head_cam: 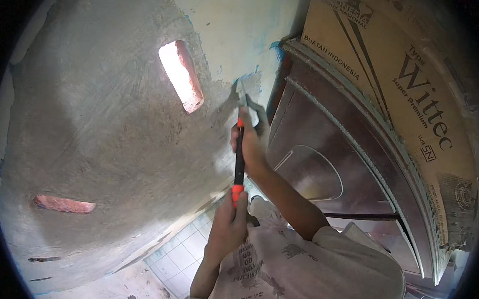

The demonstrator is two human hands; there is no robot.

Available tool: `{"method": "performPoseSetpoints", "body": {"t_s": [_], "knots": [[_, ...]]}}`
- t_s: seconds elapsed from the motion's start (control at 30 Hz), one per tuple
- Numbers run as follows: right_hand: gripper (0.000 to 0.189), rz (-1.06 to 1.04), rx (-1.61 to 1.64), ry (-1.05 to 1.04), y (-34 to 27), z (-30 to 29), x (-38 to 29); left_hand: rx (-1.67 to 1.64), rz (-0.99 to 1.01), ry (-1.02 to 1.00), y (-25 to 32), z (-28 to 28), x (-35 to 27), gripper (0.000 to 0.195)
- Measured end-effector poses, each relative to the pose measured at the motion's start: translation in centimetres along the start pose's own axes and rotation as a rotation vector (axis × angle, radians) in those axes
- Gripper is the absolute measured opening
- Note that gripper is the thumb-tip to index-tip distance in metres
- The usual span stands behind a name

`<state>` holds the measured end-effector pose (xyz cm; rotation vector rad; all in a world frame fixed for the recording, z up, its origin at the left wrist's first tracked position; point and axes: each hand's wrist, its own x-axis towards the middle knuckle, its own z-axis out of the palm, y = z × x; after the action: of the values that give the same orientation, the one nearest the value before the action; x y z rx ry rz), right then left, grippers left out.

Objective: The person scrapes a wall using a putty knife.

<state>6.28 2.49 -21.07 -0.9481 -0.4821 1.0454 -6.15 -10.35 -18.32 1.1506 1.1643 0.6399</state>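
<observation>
Both my hands hold one hand tool (240, 157), which has a black and orange-red handle and a pale metal blade. My left hand (227, 221) is wrapped round the red lower end of the handle. Higher up, my right hand (250, 138) grips it close to the blade (241, 90). The blade's tip appears to meet the wall where cream paint (236, 33) with blue flecks borders bare grey plaster (115, 140). My fingers partly hide the upper handle, and the exact type of tool is unclear.
A bright slot-shaped opening (180, 76) and a reddish recess (64, 204) break the plaster. To the right stands dark brown panelled furniture (324, 125), its edge dusty, with a printed cardboard sheet (387, 63) against it. White floor tiles (182, 257) lie below.
</observation>
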Motion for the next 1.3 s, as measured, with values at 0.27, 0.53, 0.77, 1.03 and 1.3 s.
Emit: {"method": "performPoseSetpoints", "body": {"t_s": [0.27,0.53,0.77,1.03,1.3], "knots": [[0.029,-0.059,-0.054,0.037,-1.2,-0.4,2.2,0.293,0.192,-0.001,-0.7,-0.2,3.0,0.026],[0.030,-0.027,0.002,0.029,-1.6,-0.1,1.8,0.257,0.161,-0.010,0.3,-0.2,2.5,0.031],[0.033,0.136,0.018,-0.011,-0.8,0.2,0.0,0.233,0.190,0.001,-0.6,-1.2,1.2,0.031],[0.048,-0.017,-0.044,-0.022,-0.9,-1.3,3.7,0.216,0.195,0.083,-1.9,0.0,5.7,0.036],[0.044,-0.141,-0.485,-0.361,6.5,-6.9,-3.6,-0.121,0.085,0.130,-10.6,-0.2,7.6,0.051]]}}
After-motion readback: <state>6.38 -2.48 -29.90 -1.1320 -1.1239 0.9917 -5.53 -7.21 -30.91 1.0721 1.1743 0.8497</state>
